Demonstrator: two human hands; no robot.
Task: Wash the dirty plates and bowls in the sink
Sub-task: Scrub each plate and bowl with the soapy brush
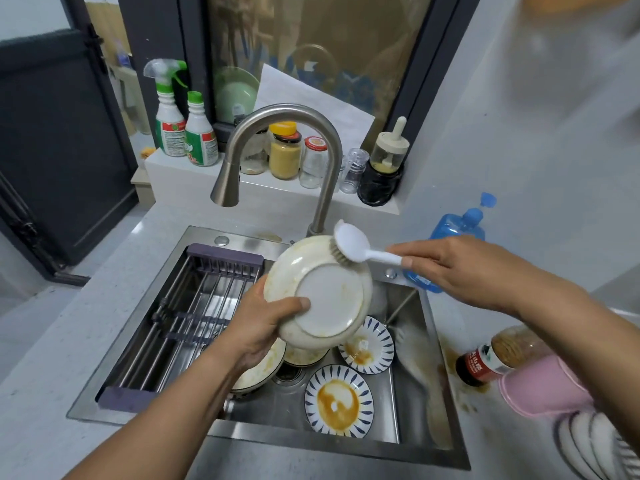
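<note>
A blue-striped plate smeared with brown sauce lies flat on the sink floor near the front wall. A second striped plate, also stained, lies just behind it. To their left, a stained bowl sits partly hidden under the left wrist. On the counter to the right lie a sauce bottle on its side and a pink cloth. The left hand holds a white dish tilted above the sink, underside up, with the thumb across its base and the fingers hidden behind. The right hand grips the handle of a white brush, whose bristles touch the dish's upper rim. A rack spans the sink's left half. Behind stand the faucet, a blue bottle, jars and spray bottles.
</note>
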